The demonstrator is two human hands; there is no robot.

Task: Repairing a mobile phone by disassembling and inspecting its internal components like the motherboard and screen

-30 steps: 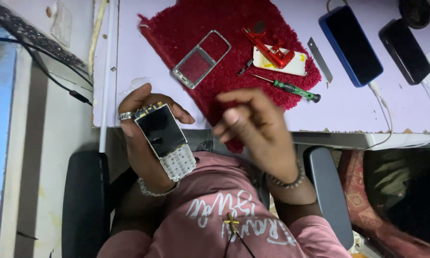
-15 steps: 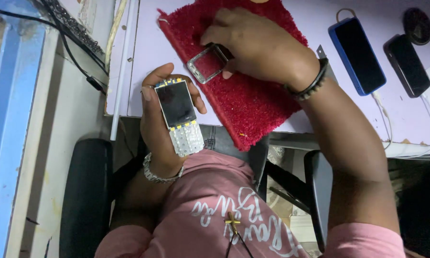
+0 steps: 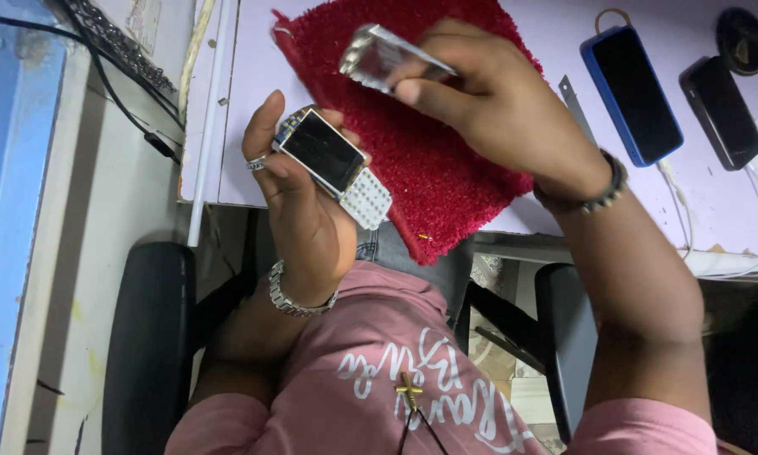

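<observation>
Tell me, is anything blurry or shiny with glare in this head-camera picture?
Head view: the silver phone cover in the right hand is smeared with motion blur and catches bright light; the black-screened keypad phone in the left hand looks sharper, its screen dull with smudges; the red fuzzy mat is evenly lit.

The table (image 3: 253, 101) has a pale lilac top. A red, deep-piled mat (image 3: 446, 168) lies on it near the front edge, one corner hanging over that edge. Toward the right side lies a phone in a blue case (image 3: 632, 93), screen up, and just beside it, nearer the right edge, a black phone (image 3: 723, 111). A thin grey metal strip (image 3: 574, 103) lies between the mat and the blue-cased phone. A round black object (image 3: 742, 40) sits near the far right corner.
</observation>
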